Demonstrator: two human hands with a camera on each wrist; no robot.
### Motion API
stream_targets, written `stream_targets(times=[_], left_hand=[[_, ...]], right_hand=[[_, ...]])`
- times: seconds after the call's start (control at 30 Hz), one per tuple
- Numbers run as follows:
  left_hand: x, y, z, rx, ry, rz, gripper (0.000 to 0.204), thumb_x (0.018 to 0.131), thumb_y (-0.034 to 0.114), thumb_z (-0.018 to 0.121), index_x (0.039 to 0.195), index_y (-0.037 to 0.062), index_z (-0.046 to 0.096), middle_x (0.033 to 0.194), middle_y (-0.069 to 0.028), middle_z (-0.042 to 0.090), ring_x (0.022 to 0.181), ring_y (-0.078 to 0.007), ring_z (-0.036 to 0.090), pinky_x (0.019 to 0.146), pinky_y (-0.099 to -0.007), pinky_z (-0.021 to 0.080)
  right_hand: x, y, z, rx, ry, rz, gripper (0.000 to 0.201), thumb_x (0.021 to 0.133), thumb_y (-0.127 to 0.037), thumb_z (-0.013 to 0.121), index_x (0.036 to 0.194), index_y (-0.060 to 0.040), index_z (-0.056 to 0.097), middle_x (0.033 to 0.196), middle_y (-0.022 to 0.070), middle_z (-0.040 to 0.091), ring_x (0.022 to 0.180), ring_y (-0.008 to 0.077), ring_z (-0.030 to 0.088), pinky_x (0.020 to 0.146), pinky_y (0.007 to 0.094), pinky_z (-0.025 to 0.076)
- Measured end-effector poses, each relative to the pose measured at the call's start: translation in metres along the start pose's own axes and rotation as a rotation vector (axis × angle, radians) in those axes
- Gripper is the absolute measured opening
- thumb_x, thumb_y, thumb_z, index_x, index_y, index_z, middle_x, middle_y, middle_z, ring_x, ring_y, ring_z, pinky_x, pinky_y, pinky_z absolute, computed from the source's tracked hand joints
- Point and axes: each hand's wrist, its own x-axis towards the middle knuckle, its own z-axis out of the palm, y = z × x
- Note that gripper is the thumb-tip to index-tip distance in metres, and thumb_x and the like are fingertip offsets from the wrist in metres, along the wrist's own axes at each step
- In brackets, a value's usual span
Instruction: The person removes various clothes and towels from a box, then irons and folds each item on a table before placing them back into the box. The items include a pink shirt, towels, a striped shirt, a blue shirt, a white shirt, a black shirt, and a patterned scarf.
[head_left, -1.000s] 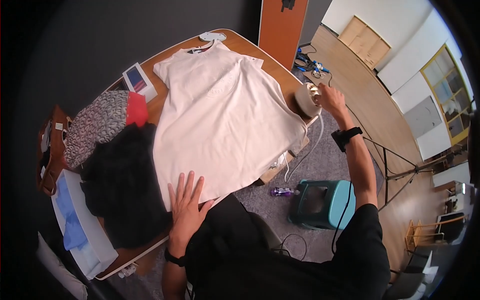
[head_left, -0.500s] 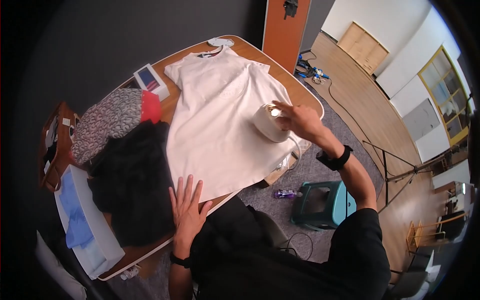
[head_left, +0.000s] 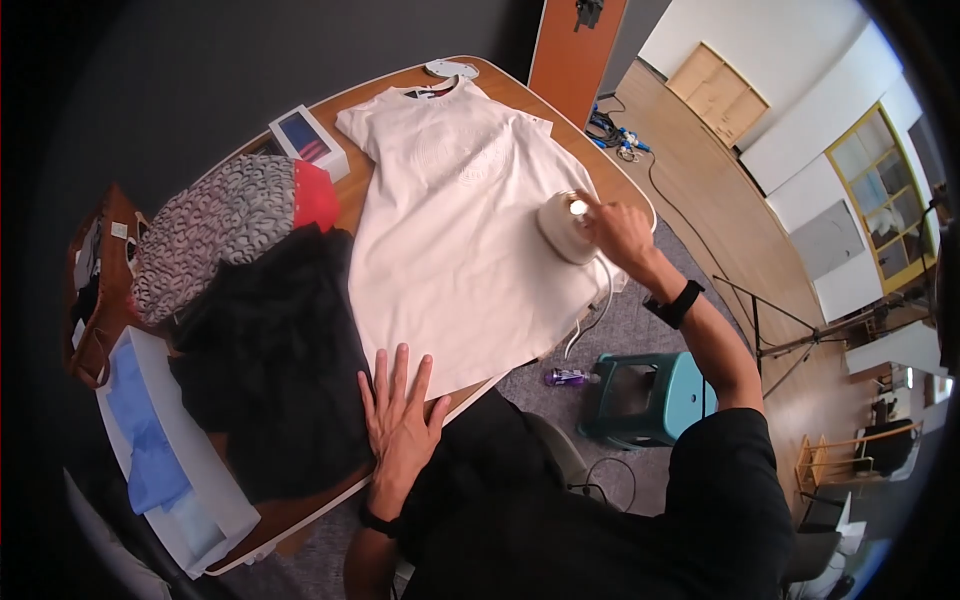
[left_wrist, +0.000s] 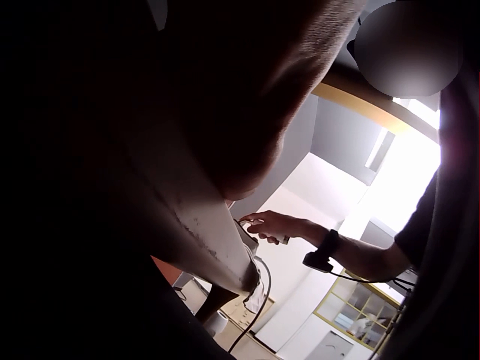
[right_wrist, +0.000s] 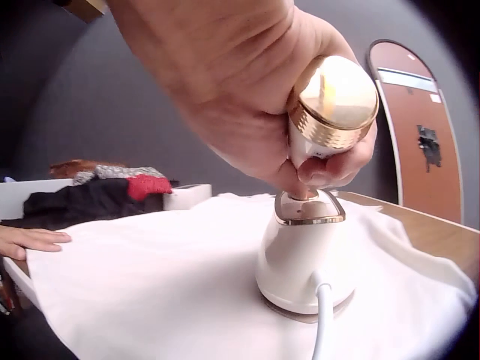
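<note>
A white T-shirt (head_left: 450,270) lies spread over the wooden table, its collar at the far end. My right hand (head_left: 625,237) grips a white and gold handheld iron (head_left: 560,230) by its handle. In the right wrist view the iron (right_wrist: 304,262) is upright, base down on the shirt, its white cord trailing from the back. Fingers curl around the gold-capped handle. My left hand (head_left: 403,435) rests with fingers spread and straight at the shirt's near hem. The left wrist view is mostly dark, with my right hand (left_wrist: 274,225) in the distance.
Left of the shirt lie a black garment (head_left: 275,370), a patterned cloth bundle (head_left: 220,225) and a white box (head_left: 215,490) with blue cloth. A small white box (head_left: 330,155) stands farther back. On the floor at right is a green stool (head_left: 675,400).
My right hand has brought the iron from the table's right edge onto the shirt's right side. The left hand stays near the hem, while the head view has shifted slightly.
</note>
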Motion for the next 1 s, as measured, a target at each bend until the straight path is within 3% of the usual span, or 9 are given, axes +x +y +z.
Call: stream_targets(times=[0.13, 0.17, 0.33, 0.47, 0.57, 0.67, 0.77, 0.87, 1.0], left_hand=[[-0.001, -0.004, 0.000, -0.045, 0.010, 0.019, 0.061, 0.097, 0.036, 0.066, 0.151, 0.0114, 0.052, 0.166, -0.0156, 0.034, 0.155, -0.0401, 0.025, 0.124, -0.0605, 0.018], [-0.001, -0.005, 0.000, -0.055, 0.010, 0.024, 0.061, 0.097, 0.036, 0.066, 0.151, 0.0110, 0.052, 0.165, -0.0159, 0.034, 0.155, -0.0404, 0.025, 0.124, -0.0604, 0.018], [-0.004, -0.010, 0.002, -0.112, 0.067, 0.053, 0.058, 0.097, 0.034, 0.067, 0.147, 0.0078, 0.056, 0.164, -0.0168, 0.037, 0.154, -0.0408, 0.027, 0.124, -0.0598, 0.022], [-0.008, -0.014, 0.003, -0.169, 0.092, 0.056, 0.055, 0.097, 0.033, 0.067, 0.144, 0.0061, 0.059, 0.162, -0.0173, 0.039, 0.153, -0.0396, 0.030, 0.124, -0.0578, 0.023], [-0.010, -0.017, 0.005, -0.175, 0.103, 0.075, 0.053, 0.097, 0.033, 0.067, 0.142, 0.0060, 0.060, 0.162, -0.0172, 0.039, 0.153, -0.0394, 0.030, 0.124, -0.0575, 0.024], [-0.009, -0.017, 0.005, -0.171, 0.099, 0.079, 0.052, 0.097, 0.032, 0.068, 0.141, 0.0061, 0.061, 0.162, -0.0172, 0.040, 0.152, -0.0396, 0.031, 0.123, -0.0575, 0.025], [-0.010, -0.017, 0.003, -0.140, 0.091, 0.092, 0.052, 0.097, 0.032, 0.067, 0.142, 0.0067, 0.061, 0.162, -0.0173, 0.040, 0.152, -0.0394, 0.031, 0.123, -0.0576, 0.024], [-0.011, -0.019, -0.001, -0.119, 0.052, 0.107, 0.055, 0.097, 0.034, 0.066, 0.145, 0.0071, 0.057, 0.162, -0.0177, 0.039, 0.153, -0.0400, 0.029, 0.123, -0.0591, 0.024], [-0.010, -0.022, -0.001, -0.102, 0.037, 0.119, 0.058, 0.098, 0.038, 0.064, 0.146, 0.0073, 0.056, 0.162, -0.0178, 0.038, 0.153, -0.0407, 0.028, 0.122, -0.0606, 0.025]], right_hand=[[0.013, 0.044, 0.013, -0.052, 0.030, 0.162, 0.050, 0.097, -0.036, 0.061, 0.144, -0.0194, 0.054, 0.088, 0.0204, 0.074, 0.081, 0.0374, 0.074, 0.069, 0.0503, 0.059], [0.015, 0.049, 0.014, -0.051, 0.043, 0.210, 0.047, 0.097, -0.030, 0.062, 0.143, -0.0243, 0.055, 0.085, 0.0198, 0.073, 0.078, 0.0390, 0.072, 0.068, 0.0519, 0.057], [0.023, 0.066, 0.015, -0.047, -0.003, 0.273, 0.048, 0.097, -0.024, 0.057, 0.144, -0.0269, 0.056, 0.088, 0.0205, 0.073, 0.081, 0.0408, 0.071, 0.071, 0.0530, 0.056], [0.005, 0.016, -0.009, -0.123, 0.091, 0.110, 0.052, 0.094, -0.021, 0.059, 0.145, -0.0287, 0.056, 0.087, 0.0203, 0.072, 0.081, 0.0406, 0.071, 0.071, 0.0525, 0.055], [-0.016, -0.041, -0.048, -0.006, 0.058, -0.013, 0.055, 0.091, -0.022, 0.068, 0.144, -0.0252, 0.056, 0.085, 0.0188, 0.072, 0.074, 0.0391, 0.070, 0.068, 0.0508, 0.054], [-0.030, -0.097, -0.071, 0.102, 0.013, -0.202, 0.049, 0.095, -0.026, 0.062, 0.144, -0.0235, 0.057, 0.080, 0.0187, 0.071, 0.072, 0.0365, 0.071, 0.063, 0.0489, 0.054], [-0.030, -0.139, -0.060, 0.123, -0.009, -0.298, 0.048, 0.097, -0.026, 0.060, 0.145, -0.0207, 0.057, 0.078, 0.0195, 0.071, 0.069, 0.0381, 0.070, 0.062, 0.0496, 0.053], [-0.020, -0.155, -0.047, 0.138, -0.094, -0.302, 0.051, 0.098, -0.028, 0.060, 0.148, -0.0201, 0.054, 0.076, 0.0185, 0.070, 0.067, 0.0370, 0.069, 0.062, 0.0489, 0.054], [0.003, -0.131, -0.023, 0.101, 0.001, -0.215, 0.053, 0.097, -0.031, 0.059, 0.149, -0.0216, 0.054, 0.075, 0.0186, 0.070, 0.065, 0.0365, 0.069, 0.060, 0.0496, 0.054]])
